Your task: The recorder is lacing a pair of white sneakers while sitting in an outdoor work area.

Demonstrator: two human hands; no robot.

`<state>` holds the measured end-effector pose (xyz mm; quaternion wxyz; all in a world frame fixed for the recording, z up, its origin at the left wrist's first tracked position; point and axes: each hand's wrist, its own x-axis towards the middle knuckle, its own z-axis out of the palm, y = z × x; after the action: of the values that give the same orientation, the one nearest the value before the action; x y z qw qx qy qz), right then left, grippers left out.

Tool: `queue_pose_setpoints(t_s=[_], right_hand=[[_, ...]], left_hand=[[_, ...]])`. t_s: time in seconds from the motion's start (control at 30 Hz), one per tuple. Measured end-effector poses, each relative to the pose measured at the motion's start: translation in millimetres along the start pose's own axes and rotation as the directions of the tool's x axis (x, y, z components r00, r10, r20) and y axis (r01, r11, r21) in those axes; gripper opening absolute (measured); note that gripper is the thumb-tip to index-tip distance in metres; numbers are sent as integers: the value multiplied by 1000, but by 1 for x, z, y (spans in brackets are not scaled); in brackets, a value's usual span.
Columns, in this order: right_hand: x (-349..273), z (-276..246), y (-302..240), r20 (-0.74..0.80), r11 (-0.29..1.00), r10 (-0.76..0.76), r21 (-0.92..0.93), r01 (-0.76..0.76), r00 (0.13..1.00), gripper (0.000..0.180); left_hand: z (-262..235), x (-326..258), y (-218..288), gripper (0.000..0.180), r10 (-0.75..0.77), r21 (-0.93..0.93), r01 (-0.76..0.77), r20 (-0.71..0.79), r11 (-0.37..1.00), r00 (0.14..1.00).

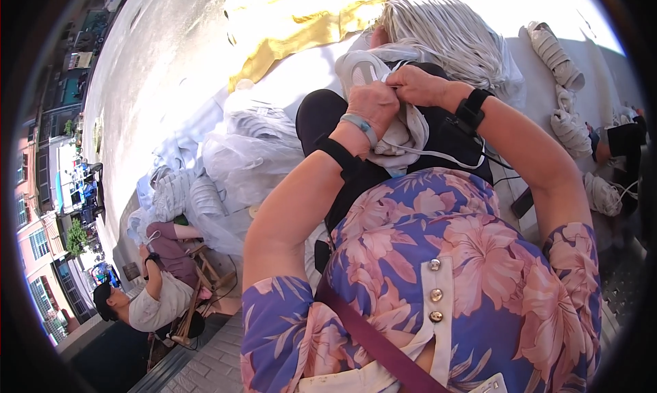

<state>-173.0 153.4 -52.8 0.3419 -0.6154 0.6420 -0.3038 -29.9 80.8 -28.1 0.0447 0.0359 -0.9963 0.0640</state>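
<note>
Both hands, left hand (373, 105) and right hand (417, 85), pinch closed on a white shoe upper (373, 74) over the lap; clear plastic bags (246, 153) lie left, yellow cloth (308, 23) beyond.

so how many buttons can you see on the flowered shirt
3, in a column on the white strip of the flowered shirt: top button, middle button, bottom button. More may be hidden below.
</note>
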Motion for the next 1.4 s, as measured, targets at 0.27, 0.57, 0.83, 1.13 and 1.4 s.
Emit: queue_pose_setpoints(t_s=[0.27, 0.57, 0.83, 1.13, 1.4], right_hand=[[-13, 12, -13, -155, 994, 93, -43, -100, 984, 18], [-10, 47, -22, -352, 922, 176, -269, -279, 919, 21], [5, 62, -28, -251, 846, 50, -503, -174, 967, 17], [9, 61, -16, -197, 754, 5, -644, -133, 980, 19], [0, 46, -20, -210, 792, 192, -543, -278, 959, 17]], left_hand=[[-18, -32, 1, 9, -95, -178, 91, -19, 980, 995], [4, -304, -108, 35, -904, 93, 935, 304, 343, 301], [10, -402, -94, 28, -950, -65, 996, 309, -64, -41], [-66, -329, -125, 20, -955, -939, 174, 288, -297, -73], [-148, -233, -151, 16, -863, -807, -521, -29, -278, 505]])
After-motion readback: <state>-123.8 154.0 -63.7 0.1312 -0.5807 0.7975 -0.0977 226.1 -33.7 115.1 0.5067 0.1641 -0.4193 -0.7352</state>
